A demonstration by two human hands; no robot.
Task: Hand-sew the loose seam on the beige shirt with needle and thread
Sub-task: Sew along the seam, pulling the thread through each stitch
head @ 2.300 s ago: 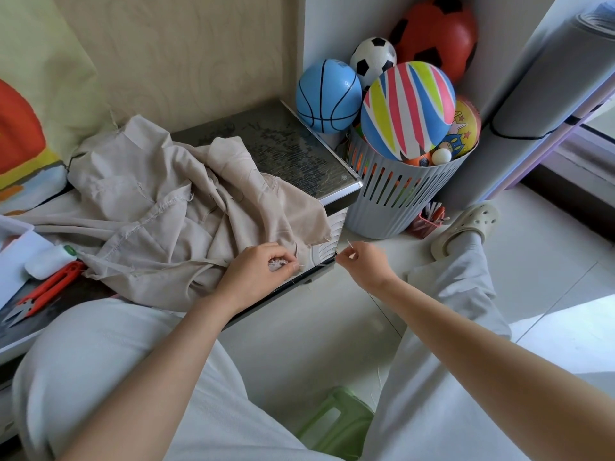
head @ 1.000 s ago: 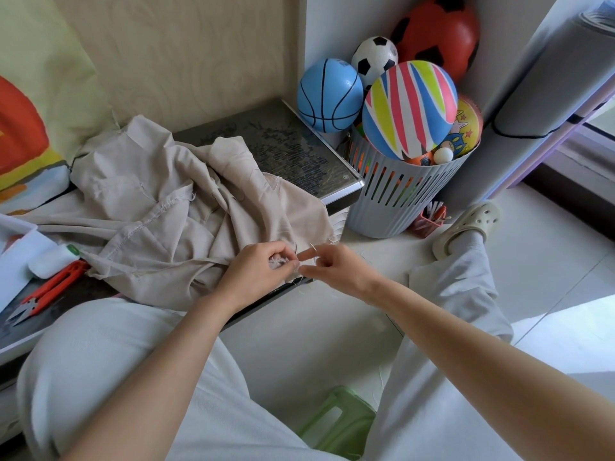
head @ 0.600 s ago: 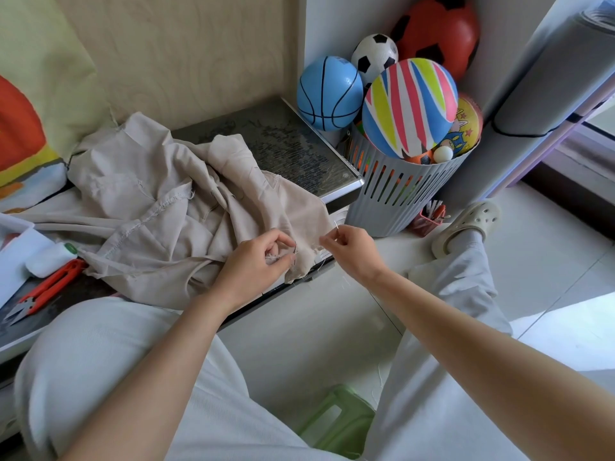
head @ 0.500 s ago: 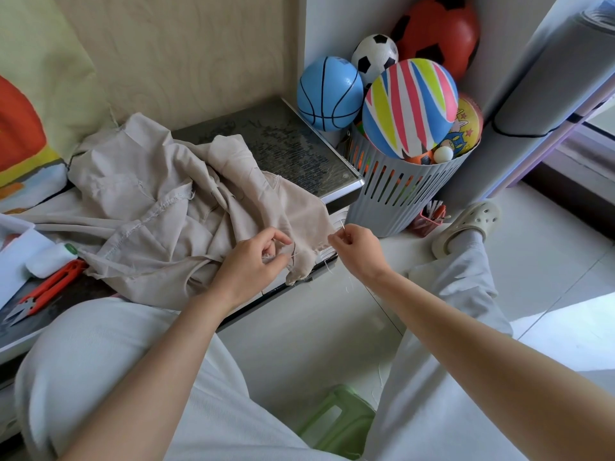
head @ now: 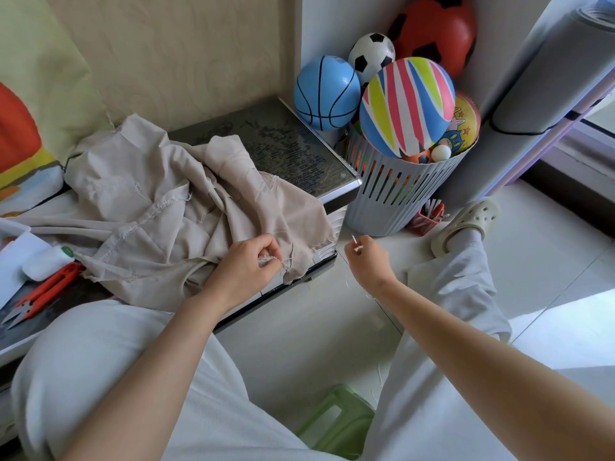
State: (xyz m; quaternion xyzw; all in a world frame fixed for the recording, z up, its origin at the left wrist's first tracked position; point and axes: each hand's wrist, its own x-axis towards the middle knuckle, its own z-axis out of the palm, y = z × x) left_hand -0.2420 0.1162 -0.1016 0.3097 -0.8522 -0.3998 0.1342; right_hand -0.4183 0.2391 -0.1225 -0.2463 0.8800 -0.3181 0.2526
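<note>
The beige shirt (head: pixel 159 214) lies crumpled on a low dark table (head: pixel 293 144), one corner hanging over the front edge. My left hand (head: pixel 248 266) pinches the frayed seam at that corner between thumb and fingers. To its right, off the table's edge, my right hand (head: pixel 367 261) pinches the thin needle (head: pixel 354 239), whose tip points up and left. The thread is too fine to follow; a pale strand hangs below my right wrist.
Orange thread snips (head: pixel 43 294) and a white spool (head: pixel 46 264) lie at the table's left. A grey slotted basket (head: pixel 399 197) of balls stands right of the table, with a grey rolled mat (head: pixel 539 94) beyond. A green stool (head: pixel 336 424) sits between my legs.
My right hand has pulled away from the shirt to the right with the needle. My left hand has closed its pinch on the seam corner.
</note>
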